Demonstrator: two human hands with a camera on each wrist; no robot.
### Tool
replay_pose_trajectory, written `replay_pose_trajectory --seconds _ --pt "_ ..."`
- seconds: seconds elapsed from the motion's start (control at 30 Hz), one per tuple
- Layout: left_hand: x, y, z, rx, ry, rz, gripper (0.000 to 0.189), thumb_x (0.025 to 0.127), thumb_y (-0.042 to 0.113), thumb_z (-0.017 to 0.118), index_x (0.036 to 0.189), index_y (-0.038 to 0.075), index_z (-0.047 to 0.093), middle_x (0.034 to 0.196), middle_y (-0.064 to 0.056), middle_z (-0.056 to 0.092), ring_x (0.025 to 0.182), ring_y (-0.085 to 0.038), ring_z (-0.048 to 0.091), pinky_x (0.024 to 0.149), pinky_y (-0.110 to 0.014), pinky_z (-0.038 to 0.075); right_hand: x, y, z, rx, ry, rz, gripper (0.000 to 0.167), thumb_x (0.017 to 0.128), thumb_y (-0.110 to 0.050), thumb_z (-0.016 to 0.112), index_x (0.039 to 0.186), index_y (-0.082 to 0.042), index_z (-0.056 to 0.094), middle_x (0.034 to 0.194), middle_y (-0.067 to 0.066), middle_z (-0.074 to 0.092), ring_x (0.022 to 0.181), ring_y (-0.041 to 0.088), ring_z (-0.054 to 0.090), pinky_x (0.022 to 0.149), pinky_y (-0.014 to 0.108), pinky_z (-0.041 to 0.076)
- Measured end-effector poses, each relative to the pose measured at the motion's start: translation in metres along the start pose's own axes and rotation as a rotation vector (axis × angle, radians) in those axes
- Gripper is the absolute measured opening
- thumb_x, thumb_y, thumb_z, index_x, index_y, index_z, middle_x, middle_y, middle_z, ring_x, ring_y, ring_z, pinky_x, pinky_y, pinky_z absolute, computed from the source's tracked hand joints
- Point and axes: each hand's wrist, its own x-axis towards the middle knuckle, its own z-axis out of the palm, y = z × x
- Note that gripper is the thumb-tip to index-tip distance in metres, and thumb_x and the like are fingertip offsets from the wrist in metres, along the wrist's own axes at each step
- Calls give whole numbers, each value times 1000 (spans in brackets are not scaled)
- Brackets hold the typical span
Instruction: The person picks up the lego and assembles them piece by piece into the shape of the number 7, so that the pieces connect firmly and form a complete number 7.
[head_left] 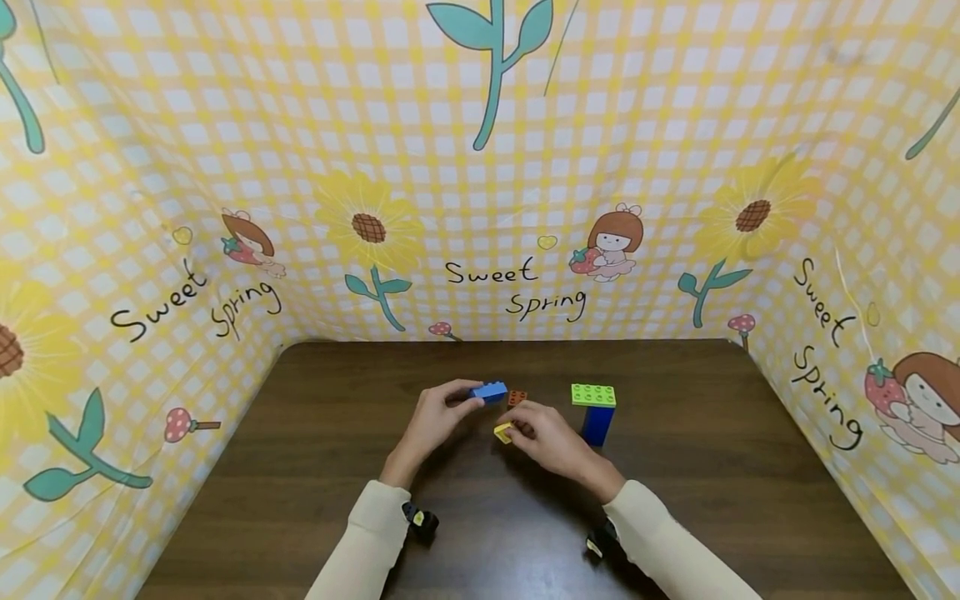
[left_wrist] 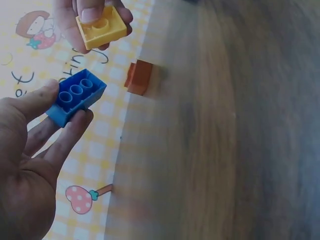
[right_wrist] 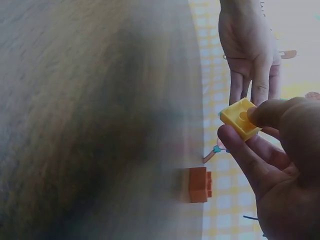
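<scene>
Between thumb and fingers, my left hand (head_left: pixel 441 417) pinches a blue toy building brick (head_left: pixel 490 392). Its hollow underside with round tubes shows in the left wrist view, the brick (left_wrist: pixel 79 95) tilted. My right hand (head_left: pixel 551 437) pinches a smaller yellow brick (head_left: pixel 503 432) by its edge, hollow side facing the thumb in the right wrist view (right_wrist: pixel 241 119). The two held bricks are apart, the yellow one nearer the body. An orange-brown brick (head_left: pixel 517 397) stands on the table just beyond the right fingers, studs up.
Right of the right hand stands a dark blue upright block (head_left: pixel 597 425) topped by a lime green studded brick (head_left: pixel 593 394). The brown wooden table (head_left: pixel 337 533) meets a yellow checked cloth (head_left: pixel 480 192) at the back and sides. Black straps with cameras sit at both wrists.
</scene>
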Motion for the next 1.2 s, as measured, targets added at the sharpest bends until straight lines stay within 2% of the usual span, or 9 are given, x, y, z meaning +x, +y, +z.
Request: replay_pose_trajectory --seconds 0.23,0.4,0.53,0.63,0.83,0.97,1.2 --pt "1 8 4 -87 28 0 36 98 11 78 134 7 74 121 -17 78 111 -29 76 89 -31 64 2 -8 -9 71 62 24 22 102 -6 71 124 -5 73 110 5 72 97 17 75 83 26 62" --pt "2 18 4 -114 40 43 33 99 12 76 132 11 75 120 -14 79 109 -26 76 92 -30 62 4 -13 -16 115 103 76 22 102 -9 73 123 -3 70 110 7 77 100 20 76 87 29 63" --pt "2 29 2 -161 39 33 30 100 13 76 130 13 77 121 -13 79 109 -26 76 92 -29 62 5 -16 -21 118 138 78 22 101 -10 73 121 -3 70 110 6 78 99 19 76 86 30 63" --pt "2 35 1 -192 31 17 31 101 13 75 132 12 76 122 -14 78 110 -24 76 93 -26 61 5 -17 -23 129 172 58 19 101 -9 74 119 -5 72 112 5 75 97 17 75 84 29 63" --pt "2 41 0 -264 0 21 31 103 11 72 133 10 75 125 -17 77 107 -13 74 91 -22 60 6 -24 -27 161 272 8 17 99 -11 77 115 -13 76 107 0 68 93 12 70 82 28 63" --pt "2 41 0 -315 -20 40 31 104 9 69 134 4 73 126 -23 75 103 -7 74 91 -25 61 7 -30 -30 168 321 2 18 99 -14 77 116 -13 76 106 -2 71 94 10 71 83 27 63" --pt "2 43 0 -396 -63 63 31 110 9 58 136 -6 68 135 -30 67 104 -5 74 95 -28 61 10 -39 -33 174 370 22 19 98 -12 78 116 -10 73 106 2 75 93 15 75 83 30 64"
